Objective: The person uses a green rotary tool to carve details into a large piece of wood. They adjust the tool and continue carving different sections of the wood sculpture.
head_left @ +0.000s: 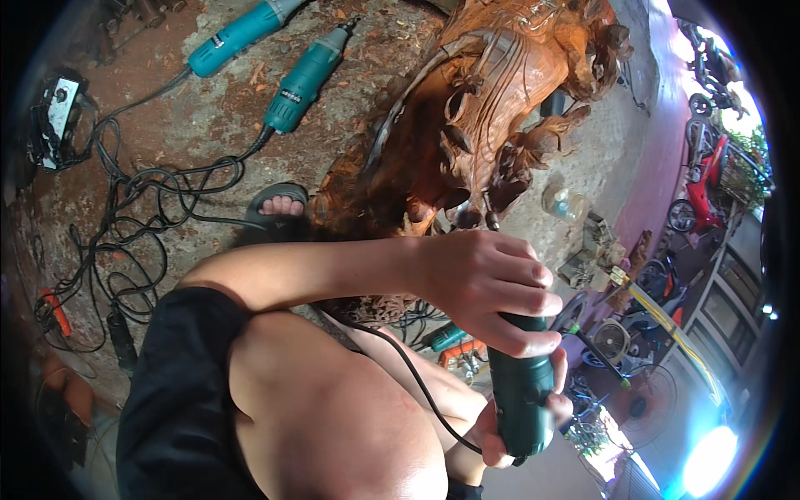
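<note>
A dark green die grinder (522, 392) slants up toward a carved, glossy orange-brown wooden piece (508, 75). My left hand (475, 279) wraps over the grinder's front part, its forearm crossing above my bent knee. Lower down, my right hand (490, 432) grips the rear of the body, partly hidden behind it. The tool's tip shows just past my left knuckles, close to the carving's lower end. Whether it touches the wood I cannot tell. A black cord (417, 375) runs from the grinder's back end across my leg.
Two teal grinders, one farther (237, 37) and one nearer (308, 79), lie on the stained floor at left. Tangled black cables (158, 187) spread beside a power box (58, 117). A sandalled foot (279, 202) is near the carving. Right: a red motorbike (708, 183) and a fan (642, 406).
</note>
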`<state>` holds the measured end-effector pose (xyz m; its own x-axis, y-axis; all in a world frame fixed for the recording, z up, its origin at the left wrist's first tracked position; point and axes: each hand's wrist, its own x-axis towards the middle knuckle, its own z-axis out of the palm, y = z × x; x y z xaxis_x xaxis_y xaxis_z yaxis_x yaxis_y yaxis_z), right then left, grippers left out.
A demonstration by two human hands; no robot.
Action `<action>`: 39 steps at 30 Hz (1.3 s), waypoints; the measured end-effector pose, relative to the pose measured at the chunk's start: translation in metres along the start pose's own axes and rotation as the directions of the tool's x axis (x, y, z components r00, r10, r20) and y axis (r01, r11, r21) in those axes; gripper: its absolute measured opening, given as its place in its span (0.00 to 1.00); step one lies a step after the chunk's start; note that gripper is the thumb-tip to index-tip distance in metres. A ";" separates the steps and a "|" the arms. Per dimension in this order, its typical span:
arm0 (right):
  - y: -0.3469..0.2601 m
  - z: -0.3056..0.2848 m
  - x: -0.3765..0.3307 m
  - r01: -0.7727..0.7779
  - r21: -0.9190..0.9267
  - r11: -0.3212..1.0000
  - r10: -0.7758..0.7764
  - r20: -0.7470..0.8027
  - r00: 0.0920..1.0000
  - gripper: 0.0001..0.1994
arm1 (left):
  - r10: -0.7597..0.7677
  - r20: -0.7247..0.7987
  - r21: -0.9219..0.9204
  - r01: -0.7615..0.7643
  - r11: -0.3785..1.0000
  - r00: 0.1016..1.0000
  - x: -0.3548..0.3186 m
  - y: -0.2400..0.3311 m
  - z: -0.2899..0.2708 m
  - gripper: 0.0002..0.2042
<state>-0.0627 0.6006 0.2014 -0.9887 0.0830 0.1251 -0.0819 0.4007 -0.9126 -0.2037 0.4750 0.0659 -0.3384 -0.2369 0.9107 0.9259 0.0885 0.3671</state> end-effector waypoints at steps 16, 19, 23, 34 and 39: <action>-0.012 0.004 0.015 -0.119 0.053 0.991 0.115 0.079 0.990 0.38 | -0.026 0.005 0.006 0.026 1.000 1.000 -0.005 -0.008 -0.003 0.14; -0.011 0.004 0.019 -0.104 0.042 0.994 0.099 0.108 0.989 0.38 | -0.032 0.003 0.013 0.032 0.999 0.999 -0.006 -0.009 -0.004 0.14; -0.010 0.003 0.020 -0.098 0.023 0.995 0.095 0.106 0.990 0.38 | -0.047 -0.001 0.018 0.047 0.999 0.999 -0.006 -0.008 -0.005 0.14; -0.016 0.003 0.017 -0.122 -0.011 0.992 0.123 0.088 0.989 0.38 | -0.025 -0.013 0.017 0.025 1.000 1.000 -0.005 -0.007 -0.004 0.13; -0.018 0.004 0.017 -0.112 -0.016 0.994 0.113 0.096 0.989 0.38 | -0.015 -0.015 -0.003 0.015 1.000 1.000 -0.005 -0.008 -0.005 0.12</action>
<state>-0.0788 0.5909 0.2184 -0.9991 0.0398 -0.0162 0.0309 0.4031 -0.9146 -0.2083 0.4710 0.0576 -0.3497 -0.2524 0.9022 0.9213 0.0820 0.3800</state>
